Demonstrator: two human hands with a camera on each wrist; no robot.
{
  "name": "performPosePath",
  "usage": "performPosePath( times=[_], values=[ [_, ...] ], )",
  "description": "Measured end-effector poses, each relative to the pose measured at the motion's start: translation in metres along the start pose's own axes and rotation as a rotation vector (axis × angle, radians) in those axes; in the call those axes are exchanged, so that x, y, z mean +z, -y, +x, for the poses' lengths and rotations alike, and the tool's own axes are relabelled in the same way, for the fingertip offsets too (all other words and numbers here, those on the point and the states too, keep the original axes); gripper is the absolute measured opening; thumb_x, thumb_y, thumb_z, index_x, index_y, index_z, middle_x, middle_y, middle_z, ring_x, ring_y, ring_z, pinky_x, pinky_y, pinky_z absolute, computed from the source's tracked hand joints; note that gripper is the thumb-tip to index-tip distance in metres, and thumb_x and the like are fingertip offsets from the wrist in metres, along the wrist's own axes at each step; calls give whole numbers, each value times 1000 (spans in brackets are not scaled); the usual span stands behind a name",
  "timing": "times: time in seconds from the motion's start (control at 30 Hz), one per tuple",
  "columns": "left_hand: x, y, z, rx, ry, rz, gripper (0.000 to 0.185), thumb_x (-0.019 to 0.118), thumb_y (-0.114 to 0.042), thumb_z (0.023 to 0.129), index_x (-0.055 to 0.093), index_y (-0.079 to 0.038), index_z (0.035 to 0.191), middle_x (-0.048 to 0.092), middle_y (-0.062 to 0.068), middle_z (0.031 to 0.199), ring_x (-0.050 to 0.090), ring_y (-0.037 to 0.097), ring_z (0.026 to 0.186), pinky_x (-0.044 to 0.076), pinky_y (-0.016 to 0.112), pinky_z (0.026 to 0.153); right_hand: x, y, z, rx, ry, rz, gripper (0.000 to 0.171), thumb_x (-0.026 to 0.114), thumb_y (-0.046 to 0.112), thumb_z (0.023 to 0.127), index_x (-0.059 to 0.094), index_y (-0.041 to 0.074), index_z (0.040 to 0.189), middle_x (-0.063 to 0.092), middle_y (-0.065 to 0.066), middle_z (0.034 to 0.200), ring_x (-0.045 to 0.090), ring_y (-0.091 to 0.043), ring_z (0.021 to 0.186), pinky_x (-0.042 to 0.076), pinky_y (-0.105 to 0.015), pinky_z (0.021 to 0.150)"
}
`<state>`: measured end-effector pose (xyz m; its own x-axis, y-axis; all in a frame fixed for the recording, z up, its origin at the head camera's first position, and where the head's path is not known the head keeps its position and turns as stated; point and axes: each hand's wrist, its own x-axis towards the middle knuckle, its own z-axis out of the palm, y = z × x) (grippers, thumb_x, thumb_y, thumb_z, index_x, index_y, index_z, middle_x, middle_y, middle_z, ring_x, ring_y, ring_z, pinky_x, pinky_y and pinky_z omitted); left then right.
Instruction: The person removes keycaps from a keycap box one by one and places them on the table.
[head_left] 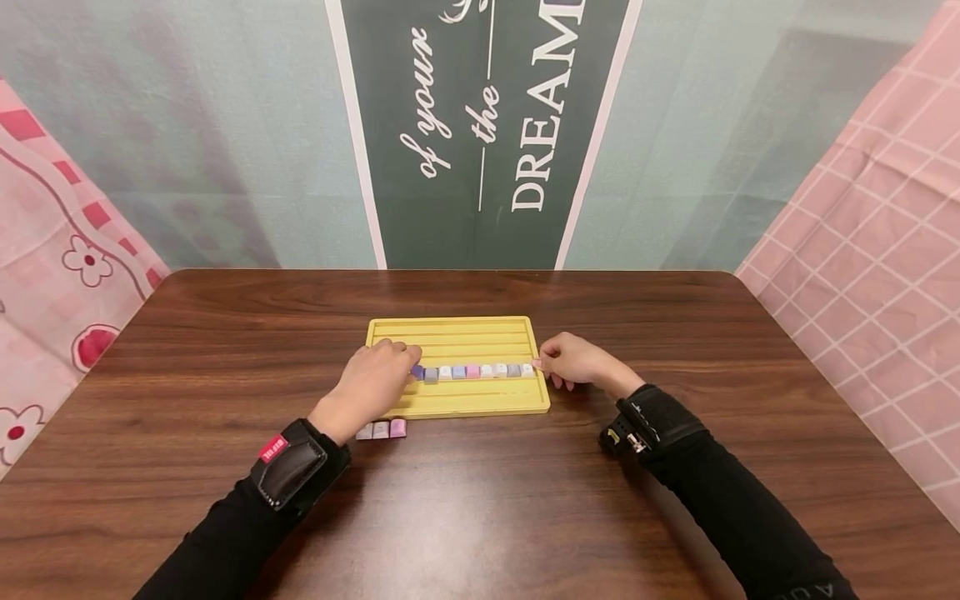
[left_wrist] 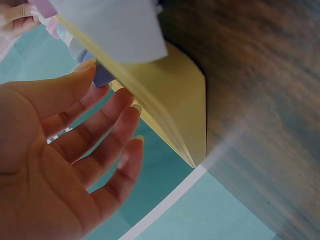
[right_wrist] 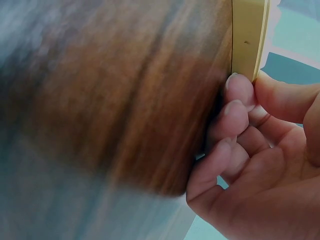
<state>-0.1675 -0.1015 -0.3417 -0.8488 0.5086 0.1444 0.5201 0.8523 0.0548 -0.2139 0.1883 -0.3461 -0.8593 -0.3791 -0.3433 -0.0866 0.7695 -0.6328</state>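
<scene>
A yellow ridged tray (head_left: 465,406) lies on the table, with a row of keycaps (head_left: 472,372) in white, grey, blue and pink along one of its slots. At the row's left end, my left hand (head_left: 378,375) pinches a dark purple keycap (left_wrist: 102,75) between thumb and index finger; its other fingers are loosely bent. My right hand (head_left: 577,360) is at the tray's right edge, thumb over the rim and bent fingers against the outer wall (right_wrist: 247,42). Its fingertips come close to the last white keycap (head_left: 527,369); whether they touch it is hidden.
Below the tray's front left corner, a few loose keycaps (head_left: 381,430) in grey and pink sit on the brown wooden table (head_left: 480,508), partly behind my left wrist. A printed curtain (head_left: 480,233) hangs behind the table's far edge.
</scene>
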Motion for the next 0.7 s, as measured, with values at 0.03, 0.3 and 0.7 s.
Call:
performPosePath(
  times=[0.03, 0.3, 0.7],
  values=[
    [0, 0, 0, 0, 0, 1, 17, 73, -13, 80, 63, -4, 91, 62, 10, 80, 58, 26, 72, 47, 37, 57, 0, 0, 0, 2, -2, -1, 33, 51, 16, 97, 53, 3, 66, 49, -5, 54, 43, -15, 44, 35, -26, 46],
    [0, 0, 2, -6, 13, 10, 17, 74, -15, 80, 64, -5, 91, 63, 10, 81, 59, 26, 74, 48, 38, 59, 0, 1, 0, 13, -1, -3, 33, 50, 16, 97, 53, 3, 67, 49, -5, 55, 43, -15, 44, 35, -26, 46],
    [0, 0, 3, -4, 15, 13, 16, 73, -14, 80, 64, -5, 90, 64, 10, 82, 59, 26, 74, 48, 39, 60, 0, 0, 0, 10, -3, 10, 32, 51, 16, 96, 53, 2, 67, 48, -4, 54, 43, -15, 44, 35, -25, 46]
  ],
)
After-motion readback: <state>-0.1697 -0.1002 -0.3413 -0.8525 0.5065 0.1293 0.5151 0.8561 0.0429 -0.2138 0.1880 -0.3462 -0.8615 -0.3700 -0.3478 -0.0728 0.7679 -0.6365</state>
